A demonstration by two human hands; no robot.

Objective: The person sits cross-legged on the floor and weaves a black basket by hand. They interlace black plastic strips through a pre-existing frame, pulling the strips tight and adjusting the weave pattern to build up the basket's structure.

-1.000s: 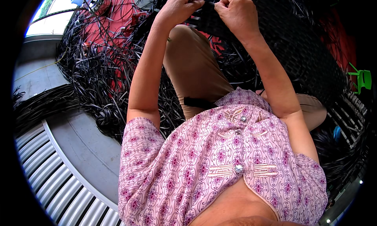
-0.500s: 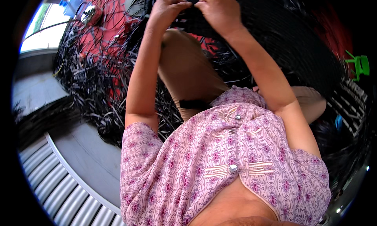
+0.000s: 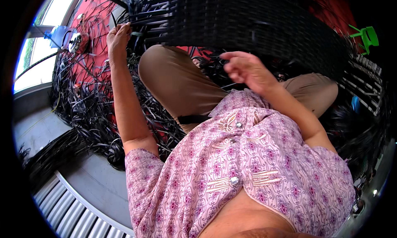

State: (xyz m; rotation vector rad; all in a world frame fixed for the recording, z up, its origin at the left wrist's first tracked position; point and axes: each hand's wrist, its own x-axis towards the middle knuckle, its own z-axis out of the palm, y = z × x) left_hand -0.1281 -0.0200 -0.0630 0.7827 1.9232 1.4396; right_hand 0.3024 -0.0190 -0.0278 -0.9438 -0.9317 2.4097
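Note:
A wide black woven panel [image 3: 256,25], made of flat strips over a frame, spans the top of the view above my knees. At its left end, bare dark bars and loose strips show. There my left hand [image 3: 119,39] is closed in a pinch on a black strip [image 3: 113,19], which sticks up past the fingertips. My right hand [image 3: 248,70] hovers in front of the panel's lower edge, apart from it. Its index finger points left and the others are loosely curled, slightly blurred, with nothing visible in them.
Tangled black strips [image 3: 97,126] cover the red floor [image 3: 93,43] at left. Beyond them stand a blue water jug [image 3: 60,34] and a shiny metal pot [image 3: 75,43]. A green plastic stool [image 3: 368,37] is at far right, near a slatted rack [image 3: 368,83]. Metal rollers [image 3: 78,209] lie lower left.
My hands were together at the panel's top left. The left has moved left and down; the right has drawn back toward my lap. More of the woven panel now shows.

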